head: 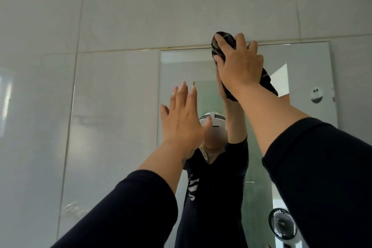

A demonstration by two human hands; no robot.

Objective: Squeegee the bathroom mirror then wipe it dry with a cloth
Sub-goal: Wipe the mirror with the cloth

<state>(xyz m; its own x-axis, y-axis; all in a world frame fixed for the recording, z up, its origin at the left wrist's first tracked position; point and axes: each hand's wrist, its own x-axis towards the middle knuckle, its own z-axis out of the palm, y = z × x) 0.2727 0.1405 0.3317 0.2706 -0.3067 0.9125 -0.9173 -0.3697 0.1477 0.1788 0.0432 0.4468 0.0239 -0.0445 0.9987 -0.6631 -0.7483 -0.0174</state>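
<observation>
Mirror (302,70): a frameless rectangular pane mounted on a wall of large pale glossy tiles (120,16), its top edge running just below a horizontal grout line. The right hand (239,62) is raised to the upper middle of the pane and presses a dark cloth (223,41) with thin pale stripes flat against the glass. The fingers are spread over the bunched cloth, which they clamp to the surface. The top of the cloth overlaps the mirror's upper edge and reaches onto the tile above, while a loose tail of it hangs down and to the right, behind the wrist. The left hand (181,119) is empty and held open with its fingers extended and slightly apart, raised near the left edge of the mirror, partly over the tile beside it; whether the palm touches the surface cannot be told. The two hands are well apart, the right higher than the left. Both forearms are bare, with dark sleeves (322,177) pushed up toward the elbows. The glass reflects the person's raised arms and dark top, and a small black fan (282,223) shows at the lower right of the pane.
</observation>
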